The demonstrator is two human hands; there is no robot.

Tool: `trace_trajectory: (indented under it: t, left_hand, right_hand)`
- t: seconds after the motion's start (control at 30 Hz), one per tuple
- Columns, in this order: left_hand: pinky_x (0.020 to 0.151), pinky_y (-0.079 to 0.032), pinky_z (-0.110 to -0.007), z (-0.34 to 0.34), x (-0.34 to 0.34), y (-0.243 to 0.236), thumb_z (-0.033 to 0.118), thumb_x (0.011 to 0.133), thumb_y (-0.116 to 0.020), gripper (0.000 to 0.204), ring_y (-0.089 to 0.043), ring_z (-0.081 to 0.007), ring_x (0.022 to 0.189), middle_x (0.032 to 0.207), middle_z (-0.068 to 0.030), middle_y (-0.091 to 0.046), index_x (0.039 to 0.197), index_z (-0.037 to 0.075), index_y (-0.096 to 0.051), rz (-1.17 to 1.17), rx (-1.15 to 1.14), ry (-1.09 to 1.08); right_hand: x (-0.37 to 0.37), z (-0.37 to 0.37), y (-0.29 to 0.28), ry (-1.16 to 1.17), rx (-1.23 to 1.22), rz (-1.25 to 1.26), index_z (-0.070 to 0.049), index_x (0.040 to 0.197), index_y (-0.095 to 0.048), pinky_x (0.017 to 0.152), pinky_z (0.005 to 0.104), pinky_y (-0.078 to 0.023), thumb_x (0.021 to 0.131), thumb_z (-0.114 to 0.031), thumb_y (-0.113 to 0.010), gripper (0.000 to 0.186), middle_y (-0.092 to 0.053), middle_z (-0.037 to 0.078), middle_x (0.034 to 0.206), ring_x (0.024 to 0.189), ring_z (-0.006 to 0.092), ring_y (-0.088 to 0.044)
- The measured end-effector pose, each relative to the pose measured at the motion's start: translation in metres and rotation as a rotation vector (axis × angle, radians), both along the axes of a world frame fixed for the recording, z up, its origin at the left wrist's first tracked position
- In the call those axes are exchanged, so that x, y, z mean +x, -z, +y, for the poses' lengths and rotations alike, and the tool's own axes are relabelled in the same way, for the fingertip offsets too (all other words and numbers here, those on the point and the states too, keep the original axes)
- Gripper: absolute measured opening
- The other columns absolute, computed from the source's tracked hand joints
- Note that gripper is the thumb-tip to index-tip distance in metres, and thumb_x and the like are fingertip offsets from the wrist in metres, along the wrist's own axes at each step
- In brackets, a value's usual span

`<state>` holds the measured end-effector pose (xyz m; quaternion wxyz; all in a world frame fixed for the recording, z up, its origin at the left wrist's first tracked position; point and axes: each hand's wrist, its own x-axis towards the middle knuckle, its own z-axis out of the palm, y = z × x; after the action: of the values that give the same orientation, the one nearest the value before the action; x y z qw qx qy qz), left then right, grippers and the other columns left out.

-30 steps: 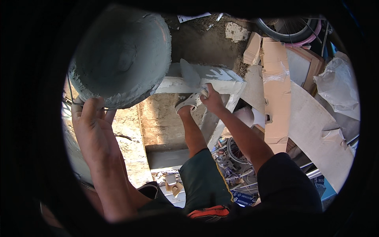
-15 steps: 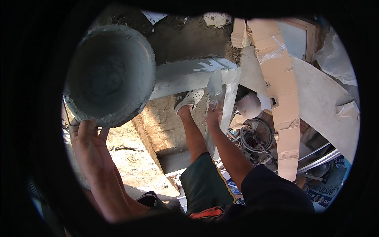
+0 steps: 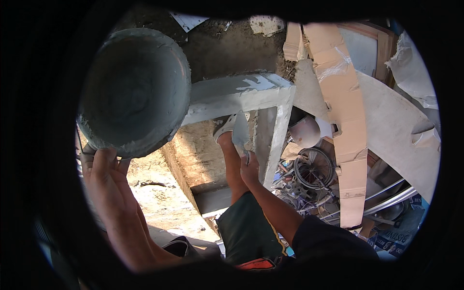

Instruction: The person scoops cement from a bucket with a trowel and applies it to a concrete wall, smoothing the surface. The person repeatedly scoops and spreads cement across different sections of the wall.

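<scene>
My left hand point(image 3: 104, 179) grips the lower rim of a round, cement-coated bowl point(image 3: 133, 87), with grey mix smeared inside and along its edge, held tilted at the upper left. My right hand point(image 3: 250, 170) is closed on the handle of a trowel point(image 3: 241, 130), its grey blade pointing up over my foot in a white clog point(image 3: 223, 126). Behind the blade runs a plastered ledge point(image 3: 212, 100) with white patches on top, joined at its right end to a sloping side piece point(image 3: 280, 135). My leg stands within this frame.
On the right lie long cardboard point(image 3: 350, 174), a pale board point(image 3: 386, 121), crumpled sheeting point(image 3: 415, 67), a bicycle wheel point(image 3: 313, 167) and jumbled scrap. Dark soil point(image 3: 227, 48) lies beyond the ledge. A sunlit rough surface point(image 3: 154, 188) is at the lower left, beside a drop.
The bowl has shifted left and down in view since the earliest frame. The trowel swung right toward the frame's corner, then came back left and lower, over my foot. The view shifted slightly.
</scene>
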<state>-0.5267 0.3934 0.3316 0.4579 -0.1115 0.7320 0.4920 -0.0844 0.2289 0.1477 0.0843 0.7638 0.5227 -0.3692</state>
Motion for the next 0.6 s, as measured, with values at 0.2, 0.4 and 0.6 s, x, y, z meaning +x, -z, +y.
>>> trace_trajectory:
  t: [0.2, 0.4, 0.6]
  left_hand:
    - [0.104, -0.055, -0.045, 0.006, -0.001, -0.004, 0.003, 0.098, -0.061, 0.018, -0.065, -0.0238, 0.111, 0.115, -0.0122, -0.065, 0.116, 0.001, -0.058, 0.025, -0.045, -0.077]
    - [0.104, -0.055, -0.043, 0.001, -0.005, -0.008, 0.003, 0.1, -0.059, 0.018, -0.065, -0.0234, 0.112, 0.116, -0.0123, -0.065, 0.117, 0.001, -0.058, 0.007, -0.07, -0.051]
    - [0.102, -0.054, -0.041, -0.011, -0.016, -0.001, 0.006, 0.102, -0.06, 0.015, -0.065, -0.0217, 0.112, 0.114, -0.0114, -0.067, 0.116, 0.001, -0.06, -0.057, 0.012, -0.081]
  right_hand:
    - [0.023, 0.237, -0.034, -0.619, -0.419, -0.26, -0.004, 0.134, -0.059, 0.098, 0.0558, -0.055, 0.11, -0.042, -0.05, 0.045, -0.071, 0.025, 0.123, 0.116, 0.0455, -0.069]
    - [0.0, 0.385, 0.012, -1.24, -0.686, -0.413, -0.006, 0.132, -0.066, 0.1, 0.0532, -0.056, 0.113, -0.041, -0.044, 0.045, -0.074, 0.021, 0.124, 0.119, 0.0401, -0.07]
    - [-0.033, 0.415, 0.049, -0.899, -0.813, -0.453, -0.002, 0.118, -0.074, 0.082, 0.0475, -0.063, 0.11, -0.04, -0.053, 0.044, -0.076, 0.02, 0.118, 0.097, 0.0375, -0.077]
